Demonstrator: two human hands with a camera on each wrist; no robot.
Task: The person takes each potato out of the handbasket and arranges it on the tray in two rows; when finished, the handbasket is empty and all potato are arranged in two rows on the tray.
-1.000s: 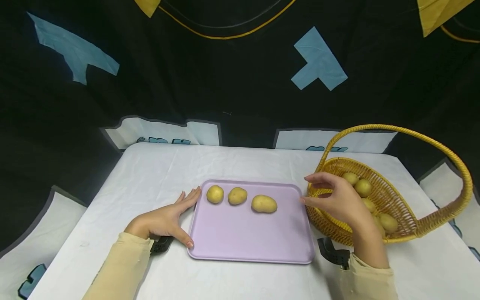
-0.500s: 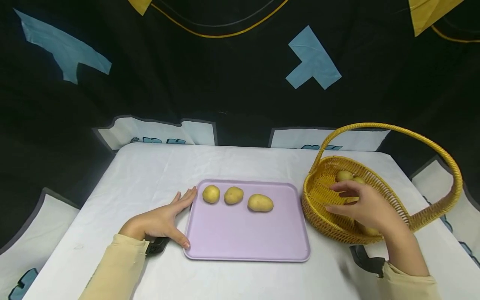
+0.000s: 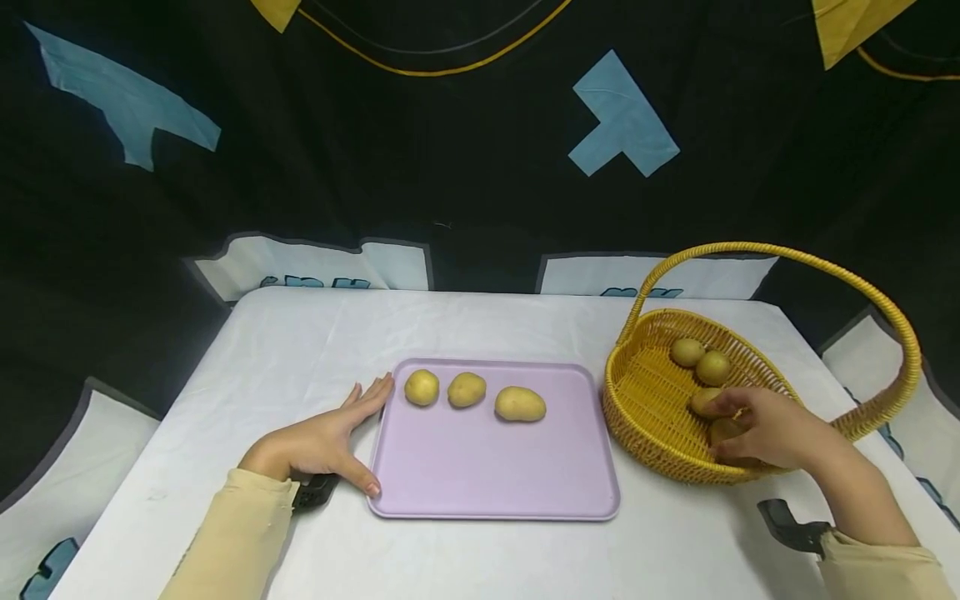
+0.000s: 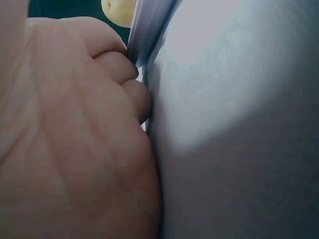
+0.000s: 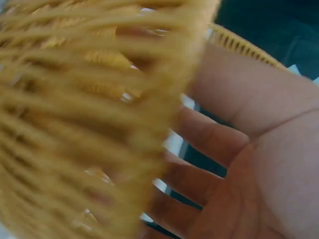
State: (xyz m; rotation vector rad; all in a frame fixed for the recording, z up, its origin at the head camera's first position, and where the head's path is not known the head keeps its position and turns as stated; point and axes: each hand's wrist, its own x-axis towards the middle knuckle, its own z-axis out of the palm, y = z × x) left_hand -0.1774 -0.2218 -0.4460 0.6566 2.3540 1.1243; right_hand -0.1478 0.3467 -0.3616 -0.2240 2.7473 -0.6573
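My left hand (image 3: 326,446) rests at the left edge of a lilac tray (image 3: 495,479), its fingers and thumb spread and touching the rim. In a row on the tray lie three potatoes: a round one (image 3: 422,387), another roundish one (image 3: 467,390) and a longer one (image 3: 521,404). My right hand (image 3: 776,429) reaches into a yellow wicker basket (image 3: 626,417), fingers and thumb to either side of a potato (image 3: 726,432); no firm grip on it shows. In the right wrist view, the basket's wall (image 5: 89,119) hides the fingertips.
Inside the basket lie more potatoes (image 3: 712,367), towards its far side. The tall arched basket handle (image 3: 772,248) rises over the right hand. A white cloth (image 3: 450,325) covers the table; behind it hangs a dark curtain (image 3: 375,167).
My right hand has moved right from beside the tray, over the basket's rim and down to the potatoes inside. The left hand stays at the tray's edge. The head view has shifted slightly.
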